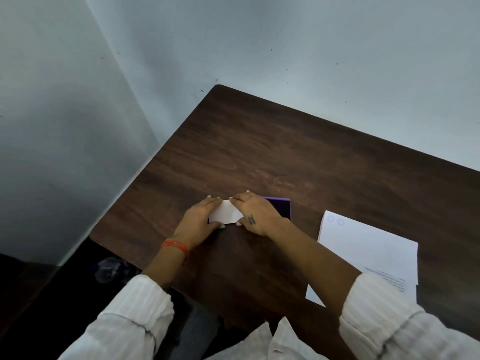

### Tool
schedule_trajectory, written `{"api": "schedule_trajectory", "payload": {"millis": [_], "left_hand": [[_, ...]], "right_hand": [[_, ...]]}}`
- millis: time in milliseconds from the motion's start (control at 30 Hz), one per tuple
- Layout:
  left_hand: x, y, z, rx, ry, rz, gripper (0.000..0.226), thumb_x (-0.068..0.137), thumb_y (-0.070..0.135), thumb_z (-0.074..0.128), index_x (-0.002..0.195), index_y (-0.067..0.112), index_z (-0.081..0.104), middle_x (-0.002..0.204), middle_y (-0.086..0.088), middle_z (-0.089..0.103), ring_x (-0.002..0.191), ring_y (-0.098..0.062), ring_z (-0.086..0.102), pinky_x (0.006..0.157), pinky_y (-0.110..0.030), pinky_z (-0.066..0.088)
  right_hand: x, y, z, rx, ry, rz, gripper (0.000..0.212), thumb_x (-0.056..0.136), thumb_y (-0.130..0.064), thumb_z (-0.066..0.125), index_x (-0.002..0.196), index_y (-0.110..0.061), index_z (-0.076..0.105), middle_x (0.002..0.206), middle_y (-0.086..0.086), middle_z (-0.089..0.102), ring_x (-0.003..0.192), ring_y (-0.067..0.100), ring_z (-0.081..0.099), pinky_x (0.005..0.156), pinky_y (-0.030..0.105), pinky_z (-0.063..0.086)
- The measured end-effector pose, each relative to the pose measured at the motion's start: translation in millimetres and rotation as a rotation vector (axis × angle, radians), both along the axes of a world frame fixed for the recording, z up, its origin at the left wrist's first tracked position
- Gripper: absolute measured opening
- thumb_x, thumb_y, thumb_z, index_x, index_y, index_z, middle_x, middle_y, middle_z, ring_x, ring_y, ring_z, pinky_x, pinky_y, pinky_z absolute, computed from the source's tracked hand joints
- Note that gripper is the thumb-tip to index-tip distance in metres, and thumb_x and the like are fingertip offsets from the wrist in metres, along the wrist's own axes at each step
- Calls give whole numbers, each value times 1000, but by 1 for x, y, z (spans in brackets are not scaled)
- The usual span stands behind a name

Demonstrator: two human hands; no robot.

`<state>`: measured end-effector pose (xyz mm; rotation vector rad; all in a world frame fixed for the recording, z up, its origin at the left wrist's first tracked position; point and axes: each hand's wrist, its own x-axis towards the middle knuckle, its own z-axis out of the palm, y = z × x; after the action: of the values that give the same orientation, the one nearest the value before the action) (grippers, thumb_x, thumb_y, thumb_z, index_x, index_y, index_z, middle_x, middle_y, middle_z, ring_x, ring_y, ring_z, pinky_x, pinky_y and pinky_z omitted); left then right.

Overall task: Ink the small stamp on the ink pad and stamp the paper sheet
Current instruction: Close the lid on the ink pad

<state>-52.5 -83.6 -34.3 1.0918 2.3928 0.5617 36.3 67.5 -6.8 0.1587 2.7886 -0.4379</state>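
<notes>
On the dark wood-grain counter (259, 152), a smooth, hard laminate slab with a rounded corner set against pale walls, the largest loose thing is the paper sheet (368, 245): thin, white, flat and limp, lying well to the right of the hands on top of another printed sheet, with two faint round marks near its far left corner. It will likely slide on the slick top under a stamp, so a steadying hand on a bare margin seems wise. Next in size is the purple ink pad (281, 207), a low, rigid rectangular case with a dark inside, partly hidden behind the right hand (255, 214); it looks light and stiff, best held by its side walls. Just beside it to the left sits a small white rectangular piece (225, 212), flat-faced and crisp-edged; whether it is the pad's lid or the small stamp itself cannot be told. The left hand (200, 222) and the right hand flank it, fingers (215, 199) loosely curled and touching its edges, pinching it lightly rather than clamped. It seems light and rigid, easy to lift by its short ends. An orange thread band (175, 246) circles the left wrist.
</notes>
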Motion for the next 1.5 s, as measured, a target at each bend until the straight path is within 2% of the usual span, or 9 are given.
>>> {"api": "schedule_trajectory", "payload": {"millis": [167,267,467,633,1200,1500], "left_hand": [[1,19,21,82,66,-43,67,80,19,67,139,13,35,149,-3,37,141,-17,24,116,-30,17],[8,44,33,94,94,-123,67,81,19,65,140,13,34,150,-3,34,142,-17,23,114,-26,15],[28,84,36,-3,52,-227,68,83,22,63,141,15,28,152,-4,31,142,-18,20,117,-35,16],[34,90,28,-41,21,-243,70,82,25,65,141,17,28,152,-2,31,142,-17,21,116,-32,16],[40,90,19,-101,2,-251,70,83,27,63,142,17,26,153,-2,28,143,-18,19,118,-37,18],[39,89,16,-110,5,-264,70,83,29,63,142,17,26,153,-2,28,143,-19,19,118,-39,19]], "right_hand": [[15,18,13,-60,130,-97,66,85,-18,61,141,-10,28,150,9,32,138,24,26,116,31,15],[32,41,20,-77,172,-167,66,82,-19,64,140,-13,33,148,7,37,135,23,31,112,30,23],[61,66,16,-73,112,-283,65,82,-22,64,140,-15,33,149,5,36,136,22,31,111,31,24],[70,68,7,-93,51,-352,65,84,-22,63,140,-17,32,149,4,36,135,22,31,112,34,26],[74,68,-3,-145,15,-373,64,85,-23,63,141,-18,31,151,4,33,137,22,30,113,33,25],[74,68,-3,-141,17,-340,65,86,-21,61,142,-18,28,153,3,29,140,20,24,114,30,20]]}}
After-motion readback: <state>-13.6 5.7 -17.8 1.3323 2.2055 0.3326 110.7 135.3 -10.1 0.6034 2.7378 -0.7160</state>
